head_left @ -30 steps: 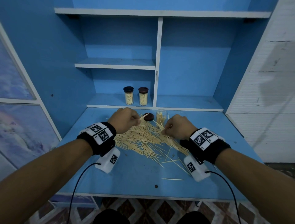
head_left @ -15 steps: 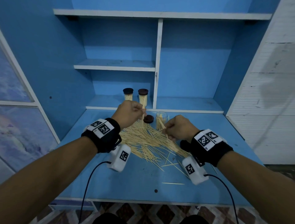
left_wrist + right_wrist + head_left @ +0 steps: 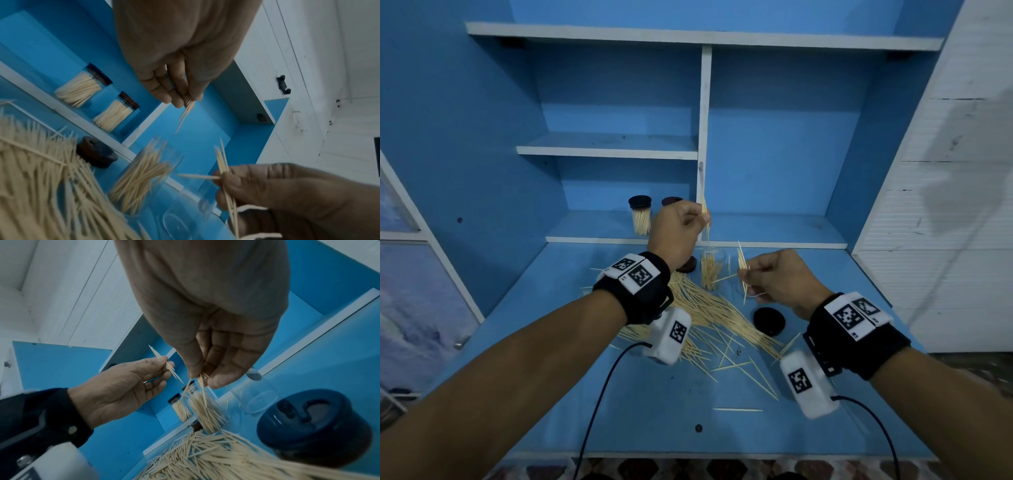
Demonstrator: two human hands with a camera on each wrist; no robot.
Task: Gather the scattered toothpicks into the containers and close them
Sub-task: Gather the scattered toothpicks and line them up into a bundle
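Head view showed my left hand [image 3: 677, 230] pinching toothpicks [image 3: 705, 219] upright, directly above the open container [image 3: 711, 270], nearer than my right hand [image 3: 774, 277] pinching its own few.

Both hands have lifted off the pile: the left hand [image 3: 678, 229] now pinches toothpicks [image 3: 705, 219] above the open jar [image 3: 711, 270], and the right hand [image 3: 774, 279] has risen beside it with a few.

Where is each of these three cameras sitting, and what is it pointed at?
Head: worn on the head, looking down at the blue desk; both forearms show.
Left wrist: looks along the left hand pinching toothpicks.
Right wrist: looks along the right hand over a dark lid.
All share the open jar.
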